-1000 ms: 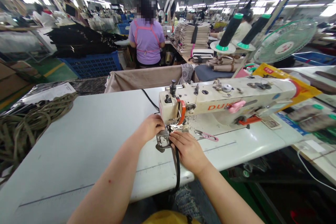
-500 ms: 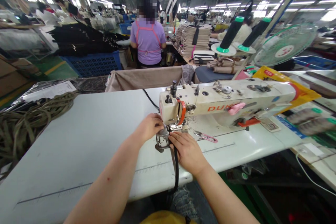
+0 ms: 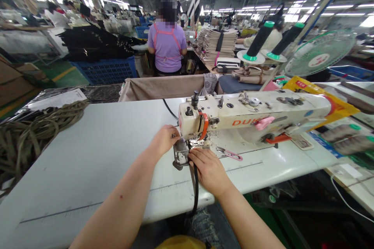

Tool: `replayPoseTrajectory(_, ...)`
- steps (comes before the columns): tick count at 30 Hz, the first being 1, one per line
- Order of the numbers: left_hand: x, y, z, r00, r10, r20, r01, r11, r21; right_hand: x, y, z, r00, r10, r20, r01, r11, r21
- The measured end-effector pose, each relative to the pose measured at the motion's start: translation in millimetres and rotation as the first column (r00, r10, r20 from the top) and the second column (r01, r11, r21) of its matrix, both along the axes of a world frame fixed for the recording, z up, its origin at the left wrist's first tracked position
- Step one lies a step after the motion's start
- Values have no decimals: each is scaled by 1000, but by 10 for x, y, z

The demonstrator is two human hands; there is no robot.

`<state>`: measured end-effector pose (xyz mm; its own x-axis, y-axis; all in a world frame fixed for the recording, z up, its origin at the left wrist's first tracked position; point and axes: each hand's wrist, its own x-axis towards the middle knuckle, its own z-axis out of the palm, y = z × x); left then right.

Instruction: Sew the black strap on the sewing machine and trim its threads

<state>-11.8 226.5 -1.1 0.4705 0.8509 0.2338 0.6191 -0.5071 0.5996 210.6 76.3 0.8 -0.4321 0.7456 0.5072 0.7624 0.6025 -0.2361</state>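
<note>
Beside the needle area of a white sewing machine (image 3: 222, 114), my left hand (image 3: 164, 140) has its fingers bent and pinched together near a metal plate (image 3: 181, 152). What lies between its fingertips is too small to make out. My right hand (image 3: 209, 169) is in front of the presser foot (image 3: 196, 144), fingers close together over a narrow black strap (image 3: 196, 190) that hangs over the table's front edge. The thumb is mostly hidden. A black strap end (image 3: 169, 108) also shows behind the machine head. Pink-handled thread snips (image 3: 230, 154) lie right of my right hand.
A bundle of olive straps (image 3: 55, 124) lies on the left. Thread cones (image 3: 260, 41) and a fan (image 3: 318, 54) stand at the back right. Beyond a fabric-lined bin (image 3: 163, 88) a person in purple (image 3: 168, 46) sits facing away. A blue crate (image 3: 105, 72) holds dark pieces.
My left hand has shifted slightly left, its fingertips away from the metal plate. The right hand stays on the strap. The whole view has shifted a little.
</note>
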Motion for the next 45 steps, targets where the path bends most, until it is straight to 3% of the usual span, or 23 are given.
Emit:
replayPoseTrajectory(5, -13, 19, -16, 995, 58, 81, -58, 998, -5, -5, 4, 19, 1000, 6, -10, -5, 1000, 5)
replayPoseTrajectory(9, -12, 27, -26, 970, 143, 197, -123, 986, -112, -7, 2, 38, 1000, 5, -3, -5, 1000, 0)
replayPoseTrajectory(15, -29, 83, -121, 806, 392, 445, -219, 894, -391, -6, -2, 26, 1000, 12, -2, -12, 1000, -2)
replayPoseTrajectory(17, -28, 83, -135, 705, 452, 546, -154, 850, -504, -4, 0, 20, 1000, 10, -2, -10, 1000, -4)
replayPoseTrajectory(19, -18, 67, -120, 573, 484, 662, 6, 805, -594, -2, 4, 16, 1000, 5, -2, -5, 1000, -4)
replayPoseTrajectory(21, -3, 45, -77, 441, 518, 733, 167, 755, -634, -1, 8, 14, 1000, 4, -4, -4, 1000, -3)
replayPoseTrajectory(23, 7, 27, -21, 363, 542, 758, 260, 722, -641, -2, 11, 15, 1000, 8, -3, -8, 1000, 4)
replayPoseTrajectory(33, -106, 43, 204, 146, 532, 834, 330, 768, -548, 1, 2, 28, 1000, 4, 11, -4, 1000, 21)
replayPoseTrajectory(37, -180, 48, 294, 145, 518, 843, 311, 785, -536, -4, 9, 11, 1000, 1, 11, -1, 1000, 19)
replayPoseTrajectory(45, -287, 19, 426, 129, 398, 908, 226, 880, -418, 5, 11, 4, 1000, 5, 12, -5, 1000, 14)
